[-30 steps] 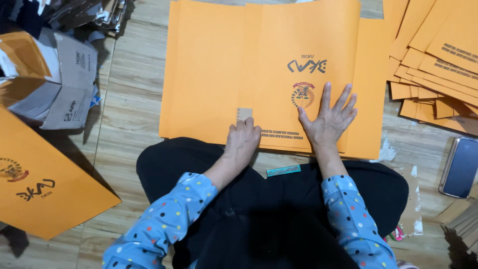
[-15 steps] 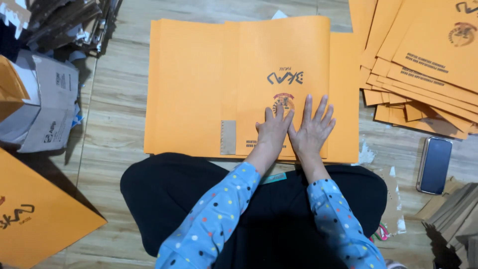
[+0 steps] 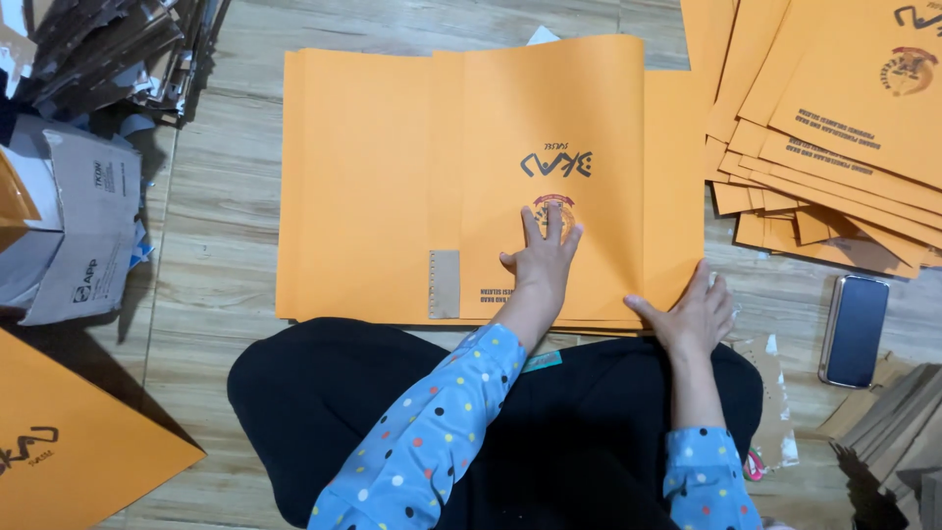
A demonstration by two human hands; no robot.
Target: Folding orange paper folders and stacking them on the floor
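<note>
A large orange paper sheet, folded so a printed panel overlaps its middle, lies on the wooden floor in front of my lap. My left hand presses flat on the printed panel, fingers spread over a round emblem. My right hand rests at the sheet's lower right corner, thumb on the paper edge and fingers beside it. A small brown tab sticks to the sheet left of my left hand. Neither hand grips anything.
A fanned stack of orange printed envelopes lies at the upper right. A dark phone sits on the floor at right, brown cardboard pieces below it. Paper packages and another orange sheet lie at left.
My right hand slid from beside the left hand on the emblem to the sheet's lower right corner. The left hand stays pressed on the printed panel.
</note>
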